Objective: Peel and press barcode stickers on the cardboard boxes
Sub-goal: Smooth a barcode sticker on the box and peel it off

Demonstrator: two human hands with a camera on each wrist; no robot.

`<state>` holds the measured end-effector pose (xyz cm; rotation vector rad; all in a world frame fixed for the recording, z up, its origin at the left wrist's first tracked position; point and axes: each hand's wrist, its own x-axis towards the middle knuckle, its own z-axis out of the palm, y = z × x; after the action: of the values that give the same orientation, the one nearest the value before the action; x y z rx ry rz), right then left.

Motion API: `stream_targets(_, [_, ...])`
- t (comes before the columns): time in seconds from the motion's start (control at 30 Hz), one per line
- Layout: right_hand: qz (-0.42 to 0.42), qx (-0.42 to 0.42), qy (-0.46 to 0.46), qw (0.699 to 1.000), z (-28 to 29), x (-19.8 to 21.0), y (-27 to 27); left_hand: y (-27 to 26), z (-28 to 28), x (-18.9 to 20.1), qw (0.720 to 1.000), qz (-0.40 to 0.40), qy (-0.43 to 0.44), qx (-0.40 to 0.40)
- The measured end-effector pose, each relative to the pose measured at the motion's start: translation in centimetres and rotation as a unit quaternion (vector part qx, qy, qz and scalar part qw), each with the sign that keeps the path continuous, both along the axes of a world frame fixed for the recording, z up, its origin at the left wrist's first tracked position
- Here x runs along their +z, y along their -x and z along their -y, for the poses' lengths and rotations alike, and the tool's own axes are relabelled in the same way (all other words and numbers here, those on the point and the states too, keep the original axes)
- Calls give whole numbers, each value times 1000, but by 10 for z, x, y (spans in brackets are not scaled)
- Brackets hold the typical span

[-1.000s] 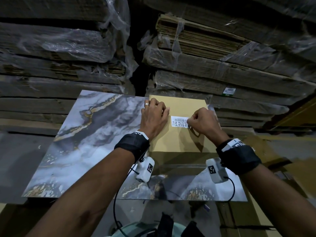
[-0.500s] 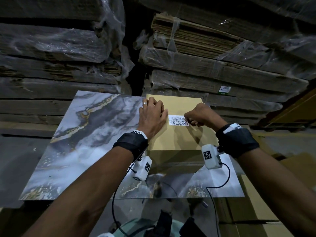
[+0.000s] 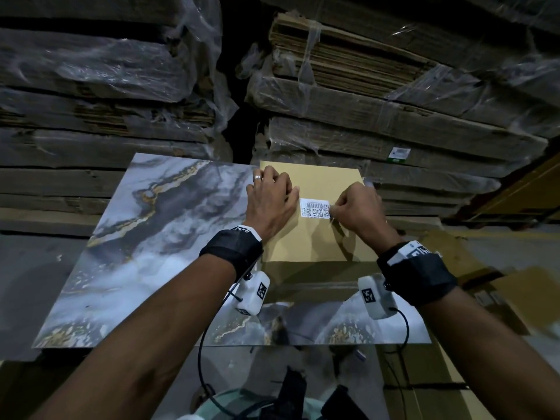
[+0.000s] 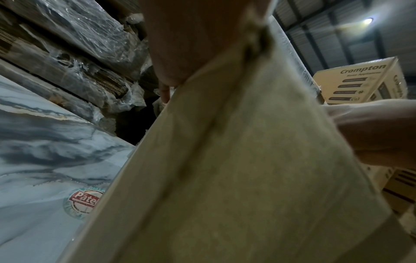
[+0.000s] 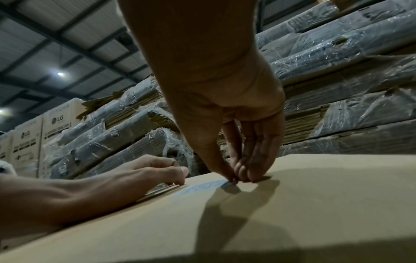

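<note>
A tan cardboard box (image 3: 315, 244) lies flat on the marble-pattern table (image 3: 151, 237). A white barcode sticker (image 3: 315, 208) sits on its top face. My left hand (image 3: 272, 198) rests on the box just left of the sticker, fingers loosely bent and holding nothing. My right hand (image 3: 336, 212) pinches the sticker's right end with thumb and fingertips. In the right wrist view those fingertips (image 5: 236, 178) touch the sticker (image 5: 202, 186) on the box (image 5: 315, 204), and the left hand (image 5: 144, 170) lies beside it. The left wrist view shows mostly the box (image 4: 247, 178).
Shrink-wrapped stacks of flattened cardboard (image 3: 363, 101) rise right behind the table. Printed cartons stand further off (image 4: 360, 83) (image 5: 56, 124). More cardboard (image 3: 515, 283) lies low at the right. The table's left half is bare marble pattern.
My right hand drew back a little and then returned to the sticker's right end. The left hand has stayed on the box.
</note>
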<state>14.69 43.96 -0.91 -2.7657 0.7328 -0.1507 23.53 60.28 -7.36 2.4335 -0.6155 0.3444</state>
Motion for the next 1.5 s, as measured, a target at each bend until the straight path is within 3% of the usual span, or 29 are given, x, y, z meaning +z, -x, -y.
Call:
stream_targets(0.13, [-31, -10, -28, 999, 2, 5, -8, -1, 1, -2, 1000, -4, 0, 1])
stream_targets(0.37, [-107, -61, -192, 974, 11, 19, -25, -1, 2, -2, 1000, 1, -9, 4])
stream_targets(0.57, [-123, -87, -227, 962, 8, 24, -27, -2, 3, -1, 1000, 2, -16, 6])
stream_targets(0.9, [-88, -92, -213, 969, 2, 25, -27, -1, 3, -1, 1000, 6, -29, 2])
stream_targets(1.0, [-7, -82, -146, 986, 10, 27, -24, -1, 3, -1, 999, 4, -32, 1])
stream_targets(1.1, [60, -75, -176, 980, 21, 30, -27, 0, 3, 0, 1000, 0, -30, -3])
stream_targets(1.17, [32, -52, -183, 981, 23, 26, -27, 0, 3, 1, 1000, -6, -23, -6])
stream_targets(1.27, [-11, -6, -104, 995, 15, 9, -25, -1, 3, 0, 1000, -4, -17, -3])
stream_targets(1.5, [49, 19, -51, 997, 12, -6, -25, 0, 3, 0, 1000, -3, -15, 4])
